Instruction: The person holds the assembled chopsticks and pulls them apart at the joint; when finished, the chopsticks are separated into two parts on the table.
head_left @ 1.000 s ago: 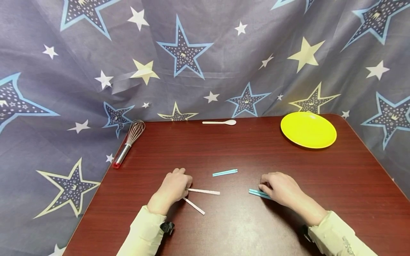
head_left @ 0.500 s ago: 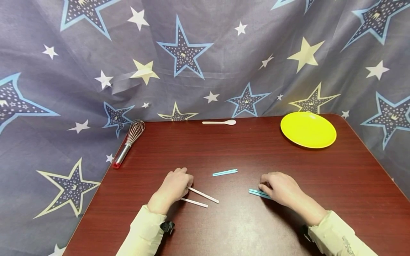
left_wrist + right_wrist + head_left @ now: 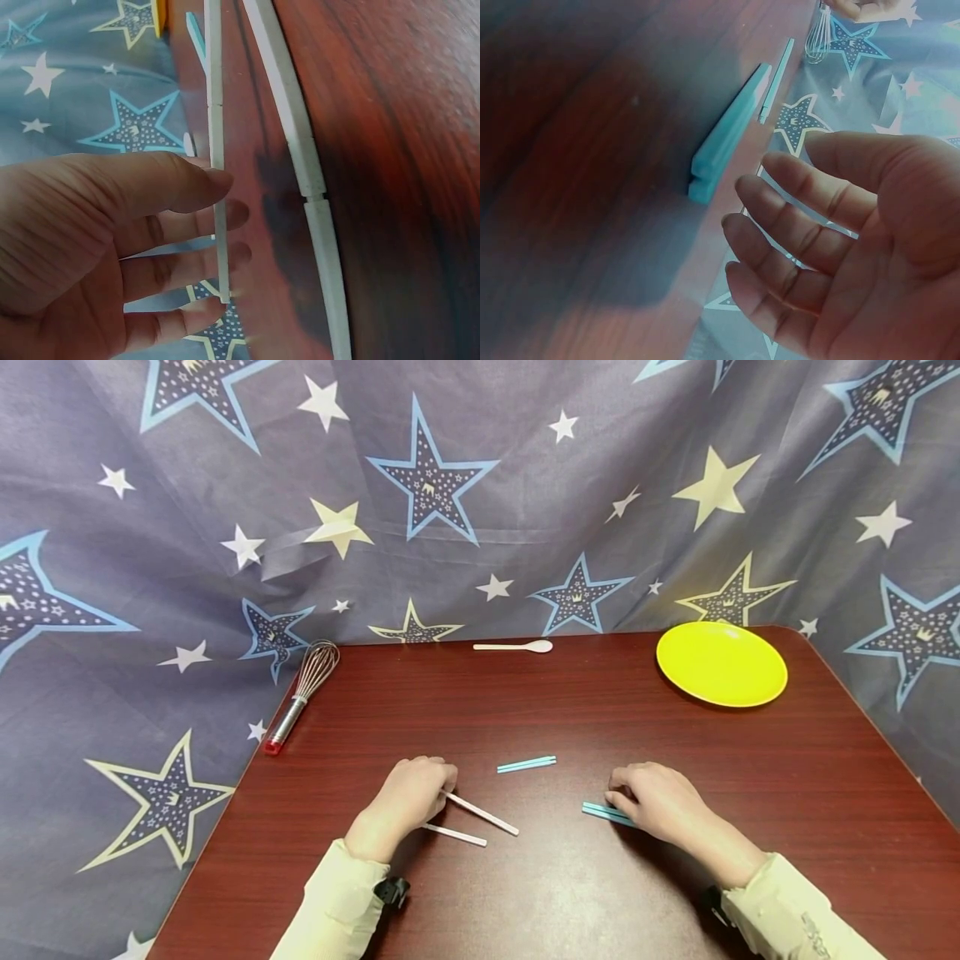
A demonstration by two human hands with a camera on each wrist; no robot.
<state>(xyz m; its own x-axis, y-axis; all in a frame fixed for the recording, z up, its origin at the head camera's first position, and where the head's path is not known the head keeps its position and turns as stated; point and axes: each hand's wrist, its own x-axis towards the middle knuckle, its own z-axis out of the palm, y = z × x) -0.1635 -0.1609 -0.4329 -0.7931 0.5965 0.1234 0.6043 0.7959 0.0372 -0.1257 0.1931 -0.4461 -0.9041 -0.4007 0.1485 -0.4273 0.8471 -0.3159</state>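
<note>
In the head view my left hand [image 3: 408,793] pinches a white chopstick [image 3: 486,817] between thumb and fingers. A second white chopstick [image 3: 459,836] lies on the table beside it, partly hidden by the hand. The left wrist view shows the thumb across the held chopstick [image 3: 216,82], while the jointed other one [image 3: 324,247] lies apart. My right hand [image 3: 663,802] is by a teal pair of chopsticks [image 3: 606,814]. Its fingers are loosely curled and hold nothing in the right wrist view, apart from the teal pair [image 3: 727,142]. A light blue pair [image 3: 527,765] lies between the hands, farther back.
A whisk [image 3: 302,697] lies along the table's left edge. At the back edge is a white spoon [image 3: 517,647], and a yellow plate [image 3: 722,664] sits at the back right. A star-patterned cloth [image 3: 480,485] hangs behind the dark red table [image 3: 420,702].
The white chopsticks have swung at the left hand: the upper one's tip dropped toward me, the lower one's rose. The left fingers shifted slightly right. The right hand stays put.
</note>
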